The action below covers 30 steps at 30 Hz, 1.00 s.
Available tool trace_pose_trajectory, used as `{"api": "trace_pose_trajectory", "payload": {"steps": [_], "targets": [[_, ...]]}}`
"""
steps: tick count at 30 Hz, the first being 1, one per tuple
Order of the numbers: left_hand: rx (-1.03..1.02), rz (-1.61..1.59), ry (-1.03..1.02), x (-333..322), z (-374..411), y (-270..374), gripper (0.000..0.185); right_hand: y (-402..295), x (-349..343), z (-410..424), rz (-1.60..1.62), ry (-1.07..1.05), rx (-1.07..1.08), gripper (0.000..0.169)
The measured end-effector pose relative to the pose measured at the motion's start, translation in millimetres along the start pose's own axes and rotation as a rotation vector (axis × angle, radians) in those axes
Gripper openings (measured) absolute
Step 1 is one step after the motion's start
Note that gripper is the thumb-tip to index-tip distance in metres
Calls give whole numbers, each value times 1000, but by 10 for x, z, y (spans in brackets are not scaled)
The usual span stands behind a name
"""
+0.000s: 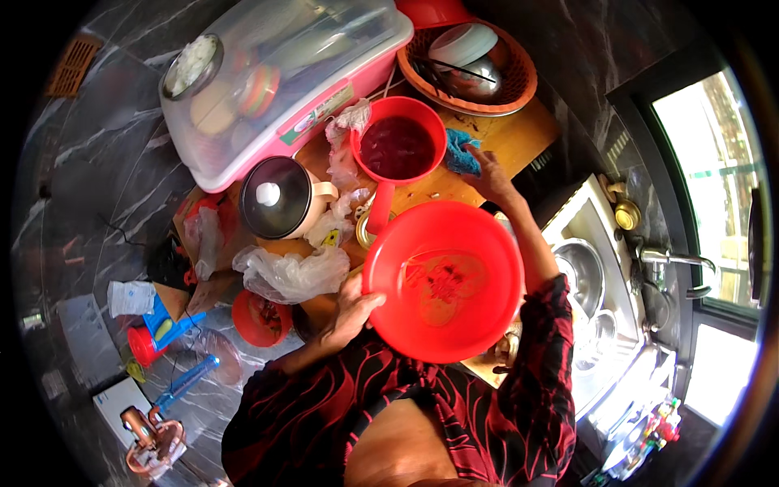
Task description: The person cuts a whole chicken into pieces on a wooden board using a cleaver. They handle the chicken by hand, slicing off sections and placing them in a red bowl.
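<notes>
My left hand (352, 311) grips the left rim of a red plastic basin (389, 329), thumb over the edge. The basin is held in front of my chest, with small dark bits on its bottom. Beyond it, my right hand (492, 178) has its fingers on a crumpled blue cloth (461, 152) on the wooden table (517, 137). Beside the cloth stands a red long-handled dipper (439, 131) holding dark reddish liquid. Its handle points towards the basin and is partly hidden by the rim.
A pink storage box (316, 115) with a clear lid carries a bowl of white food (195, 66). Near it are a lidded cream pot (277, 198) and plastic bags (292, 274). An orange basket (526, 76) holds bowls. To the right is a sink (578, 274) with a faucet (675, 259).
</notes>
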<state>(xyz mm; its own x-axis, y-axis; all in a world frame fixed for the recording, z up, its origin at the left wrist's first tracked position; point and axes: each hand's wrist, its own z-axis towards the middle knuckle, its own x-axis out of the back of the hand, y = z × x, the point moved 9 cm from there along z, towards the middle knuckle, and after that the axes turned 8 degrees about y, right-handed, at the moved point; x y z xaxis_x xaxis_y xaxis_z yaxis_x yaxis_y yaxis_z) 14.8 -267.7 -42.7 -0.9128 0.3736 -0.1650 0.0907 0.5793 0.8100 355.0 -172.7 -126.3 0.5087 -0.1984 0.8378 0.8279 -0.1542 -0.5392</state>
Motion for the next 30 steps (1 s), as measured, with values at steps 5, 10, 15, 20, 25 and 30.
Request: {"api": "trace_pose_trajectory", "payload": {"steps": [5, 10, 15, 20, 25, 30], "targets": [[44, -23, 245, 567, -436, -226, 30, 205, -523, 266, -215, -56, -93, 56], [-20, -125, 399, 939, -758, -337, 22, 1273, 87, 405, -151, 384, -88, 49], [-10, -141, 506, 1169, -994, -442, 22, 520, 80, 87, 550, 37, -506, 44], [-90, -179, 616, 1373, -1252, -337, 27, -1302, -997, -873, 1228, -534, -867, 51], [-136, -155, 724, 1663, -1524, -352, 28, -1686, -1366, -718, 1605, -360, -929, 39], [-163, -178, 778, 1733, -1612, -456, 25, -1395, -1395, -775, 1474, -298, -893, 16]]}}
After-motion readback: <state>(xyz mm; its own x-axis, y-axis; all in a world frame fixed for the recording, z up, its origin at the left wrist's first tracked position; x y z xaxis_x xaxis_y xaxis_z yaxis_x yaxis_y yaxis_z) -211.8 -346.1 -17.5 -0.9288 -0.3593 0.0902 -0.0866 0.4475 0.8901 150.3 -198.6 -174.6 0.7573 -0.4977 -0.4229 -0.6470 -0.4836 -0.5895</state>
